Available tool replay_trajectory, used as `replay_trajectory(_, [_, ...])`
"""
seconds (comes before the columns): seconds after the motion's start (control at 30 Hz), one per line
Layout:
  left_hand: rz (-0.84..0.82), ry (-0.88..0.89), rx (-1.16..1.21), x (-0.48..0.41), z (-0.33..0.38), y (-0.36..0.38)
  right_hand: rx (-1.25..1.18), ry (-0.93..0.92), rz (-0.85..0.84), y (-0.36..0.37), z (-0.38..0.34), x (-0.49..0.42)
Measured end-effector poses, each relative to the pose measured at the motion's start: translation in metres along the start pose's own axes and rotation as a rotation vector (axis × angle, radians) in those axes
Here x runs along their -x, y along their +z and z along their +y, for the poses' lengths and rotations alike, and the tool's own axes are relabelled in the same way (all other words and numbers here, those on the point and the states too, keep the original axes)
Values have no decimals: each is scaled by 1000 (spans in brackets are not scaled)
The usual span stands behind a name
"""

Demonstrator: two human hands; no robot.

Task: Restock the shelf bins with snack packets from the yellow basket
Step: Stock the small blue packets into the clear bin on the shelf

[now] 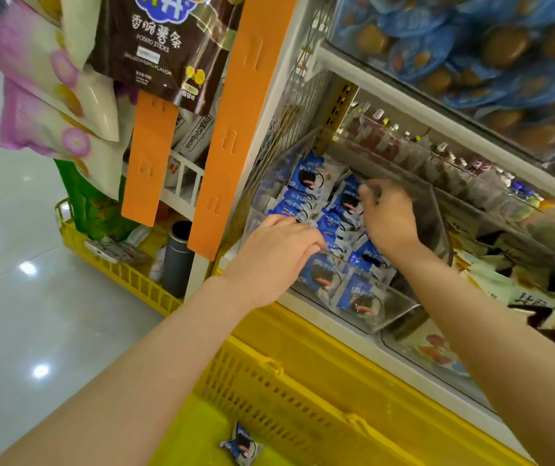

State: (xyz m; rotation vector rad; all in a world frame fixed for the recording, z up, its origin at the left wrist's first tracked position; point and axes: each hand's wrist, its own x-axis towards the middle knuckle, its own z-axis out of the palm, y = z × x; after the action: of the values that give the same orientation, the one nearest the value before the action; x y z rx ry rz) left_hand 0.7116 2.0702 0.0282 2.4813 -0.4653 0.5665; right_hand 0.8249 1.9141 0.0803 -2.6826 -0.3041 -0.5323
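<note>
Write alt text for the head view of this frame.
The left hand and right hand reach into a clear shelf bin packed with blue snack packets; whether either grips one is unclear. Below, a yellow basket holds one loose packet.

Two hands, two yellow baskets, one loose packet

The clear bin is open at its top on the near side; the white shelf rail overhangs its far end. Blue packets nearly fill it, with the left hand and right hand crowding the gap above. An orange strip walls the left.
</note>
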Motion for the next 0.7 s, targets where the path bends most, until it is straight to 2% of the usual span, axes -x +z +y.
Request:
replay_trajectory(0.07, [-9,-35,-12,3,4,-1,-80,-110,-16,-13,-7,40])
replay_trajectory(0.13, [-18,-39,-63,7,10,-2,-27,-238,-79,-25,-8,83])
replay_trajectory(0.2, [-22,-26,-108,13,16,-3,127,-404,-113,-33,-3,119])
replay_trajectory(0.27, [-1,-39,-86,23,24,-3,403,-604,-74,-34,9,146])
replay_trajectory(0.3, [18,-46,-69,31,28,-1,499,-649,-70,-33,17,158])
replay_trajectory(0.33, [35,-56,-53,40,33,2,530,-657,-76,-30,25,170])
replay_trajectory(0.53, [84,-204,-36,119,33,41,277,-511,-217,1,71,242])
replay_trajectory(0.6, [34,-323,-52,145,22,55,265,-451,-313,21,85,265])
replay_trajectory(0.7, [-70,-504,-125,176,0,67,256,-249,-587,63,113,302])
